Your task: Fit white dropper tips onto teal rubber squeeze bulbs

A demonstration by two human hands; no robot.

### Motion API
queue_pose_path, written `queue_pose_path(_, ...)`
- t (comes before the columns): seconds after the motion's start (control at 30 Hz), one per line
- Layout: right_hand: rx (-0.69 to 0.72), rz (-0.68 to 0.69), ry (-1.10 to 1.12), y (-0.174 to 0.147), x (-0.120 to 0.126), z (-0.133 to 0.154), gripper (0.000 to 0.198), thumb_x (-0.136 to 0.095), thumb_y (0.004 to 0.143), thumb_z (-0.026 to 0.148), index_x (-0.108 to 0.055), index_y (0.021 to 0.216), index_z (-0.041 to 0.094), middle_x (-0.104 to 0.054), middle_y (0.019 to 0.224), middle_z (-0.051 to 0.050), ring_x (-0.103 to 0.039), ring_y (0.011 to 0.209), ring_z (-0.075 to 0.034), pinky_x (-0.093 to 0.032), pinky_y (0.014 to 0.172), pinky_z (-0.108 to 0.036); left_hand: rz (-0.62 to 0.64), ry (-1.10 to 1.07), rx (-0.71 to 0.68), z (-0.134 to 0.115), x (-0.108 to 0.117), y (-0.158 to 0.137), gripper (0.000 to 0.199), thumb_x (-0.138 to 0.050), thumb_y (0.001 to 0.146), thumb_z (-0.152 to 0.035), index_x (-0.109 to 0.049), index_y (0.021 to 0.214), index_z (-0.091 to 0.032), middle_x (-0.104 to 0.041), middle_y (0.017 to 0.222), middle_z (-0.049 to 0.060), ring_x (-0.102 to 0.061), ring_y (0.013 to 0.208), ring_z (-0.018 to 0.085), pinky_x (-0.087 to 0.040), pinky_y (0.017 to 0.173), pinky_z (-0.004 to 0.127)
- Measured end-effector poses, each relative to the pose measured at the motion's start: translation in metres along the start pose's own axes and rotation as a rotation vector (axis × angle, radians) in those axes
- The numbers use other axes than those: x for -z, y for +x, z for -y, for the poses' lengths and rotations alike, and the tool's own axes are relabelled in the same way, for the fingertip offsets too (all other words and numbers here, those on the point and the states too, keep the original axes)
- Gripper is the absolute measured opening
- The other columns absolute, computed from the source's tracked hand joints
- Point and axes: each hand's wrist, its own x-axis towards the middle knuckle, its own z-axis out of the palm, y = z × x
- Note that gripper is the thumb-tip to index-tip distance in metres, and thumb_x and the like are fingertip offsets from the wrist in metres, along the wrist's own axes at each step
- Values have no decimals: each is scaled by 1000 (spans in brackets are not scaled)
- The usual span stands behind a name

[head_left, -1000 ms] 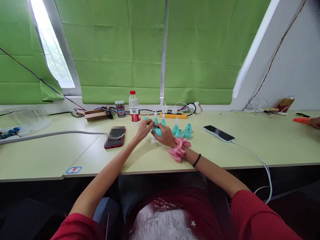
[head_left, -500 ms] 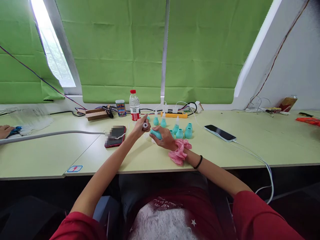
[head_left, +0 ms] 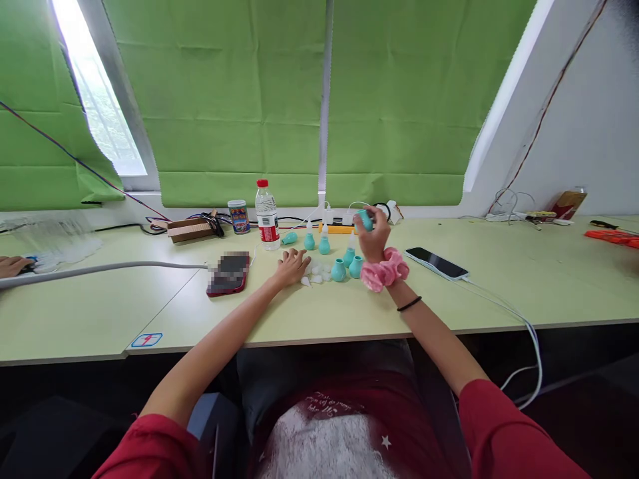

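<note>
My right hand is raised above the table, its fingers wrapped round a teal squeeze bulb. My left hand lies low over the table with its fingers spread, beside a small pile of white translucent nozzle tips. Two teal bulbs without tips, one of them a round open-necked bulb, stand between my hands. Behind them, several bulbs carry white tips, among them a tipped bulb. Another teal bulb lies on its side near the bottle.
A water bottle, a can and a cardboard box stand along the back. One phone lies left, another phone right, both with cables. An orange power strip sits behind. Another person's hand shows far left.
My hands have moved apart. The left has let go of a white-ended piece and come down to the tips; the right has risen rightward with a teal bulb in it.
</note>
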Motion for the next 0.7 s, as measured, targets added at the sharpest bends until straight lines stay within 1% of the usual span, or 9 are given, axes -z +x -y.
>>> queue_pose_path(0.07, -82, -87, -44, 16, 6, -26, 29, -47, 74, 34, -50, 95, 13, -56, 90, -9, -53, 83, -17, -41, 76, -29, 31, -15, -81, 1, -3, 3, 38, -21, 86, -37, -36, 119, -24, -44, 115, 10, -36, 104, 25, -34, 78, 43)
queue_pose_path(0.13, -165, -120, -38, 26, 12, -52, 29, -50, 71, 30, -50, 92, 11, -57, 86, -9, -54, 79, -16, -43, 73, -28, 68, -32, -162, 2, -5, 6, 39, -19, 86, -35, -40, 116, -22, -47, 114, 9, -37, 106, 23, -32, 83, 40)
queue_pose_path(0.23, -282, -74, -59, 30, 17, -82, 26, -54, 65, 25, -52, 86, 10, -59, 78, -8, -56, 71, -15, -44, 68, -26, 39, -118, -137, 0, -4, 8, 46, -12, 87, -37, -44, 113, -18, -50, 112, 9, -41, 105, 20, -30, 87, 37)
queue_pose_path(0.3, -309, -10, -81, 26, 18, -94, 26, -56, 62, 25, -52, 84, 10, -59, 75, -7, -56, 68, -15, -44, 66, -26, 10, -177, -125, -3, 1, 6, 50, -10, 86, -41, -44, 115, -18, -49, 115, 9, -41, 107, 20, -28, 89, 36)
queue_pose_path(0.4, -248, 119, -91, 18, 14, -103, 26, -57, 61, 25, -54, 82, 11, -60, 76, -7, -56, 68, -15, -45, 66, -26, 69, -199, -186, -9, 10, 1, 55, -19, 82, -53, -34, 124, -22, -39, 127, 8, -35, 114, 23, -26, 91, 39)
queue_pose_path(0.47, -199, 228, -100, 14, 11, -103, 24, -57, 60, 25, -55, 80, 11, -61, 76, -7, -56, 68, -15, -45, 67, -26, 139, -172, -233, -13, 15, -4, 62, -27, 76, -60, -26, 128, -28, -29, 134, 7, -28, 118, 27, -25, 91, 42)
queue_pose_path(0.53, -171, 348, -121, 11, 9, -101, 22, -57, 60, 23, -56, 78, 12, -61, 75, -7, -56, 67, -15, -45, 67, -27, 176, -121, -257, -16, 17, -9, 71, -34, 70, -65, -22, 130, -30, -23, 137, 9, -25, 120, 31, -24, 91, 44)
queue_pose_path(0.6, -143, 429, -160, 9, 7, -97, 19, -57, 60, 22, -58, 77, 12, -62, 75, -7, -56, 68, -16, -45, 69, -30, 191, -72, -256, -18, 17, -11, 76, -37, 66, -68, -22, 130, -28, -23, 136, 11, -26, 119, 32, -25, 90, 44)
queue_pose_path(0.7, -110, 444, -215, 5, 6, -91, 14, -55, 61, 21, -58, 74, 15, -62, 78, -9, -56, 71, -19, -44, 71, -33, 193, -38, -247, -19, 15, -11, 70, -31, 71, -65, -27, 129, -27, -29, 132, 11, -32, 114, 30, -29, 87, 42)
